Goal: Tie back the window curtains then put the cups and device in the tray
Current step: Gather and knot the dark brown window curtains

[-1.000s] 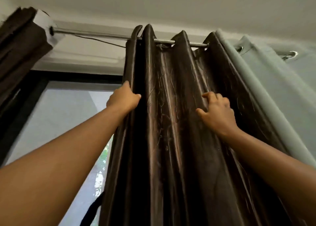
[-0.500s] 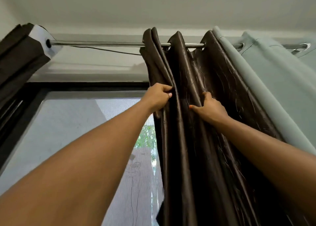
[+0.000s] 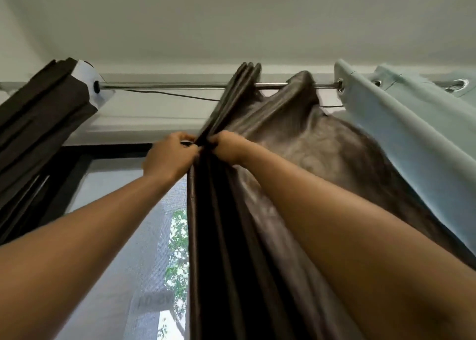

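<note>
A shiny dark brown curtain (image 3: pixel 296 144) hangs from a metal rod (image 3: pixel 164 85) above the window. Its left folds are bunched tightly together near the rod. My left hand (image 3: pixel 170 157) grips the curtain's left edge from the window side. My right hand (image 3: pixel 228 146) pinches the same bunch of folds from the right, almost touching the left hand. Both arms reach up and forward. The cups, the device and the tray are out of sight.
A second dark curtain (image 3: pixel 43 113) is gathered at the far left end of the rod. A pale green curtain (image 3: pixel 412 133) hangs at the right. The window (image 3: pixel 123 236) with a mesh screen shows trees outside. A thin wire runs under the rod.
The brown curtain's folds have been pushed further right along the rod and gathered tighter. My hands have come together on the bunch. More window is uncovered.
</note>
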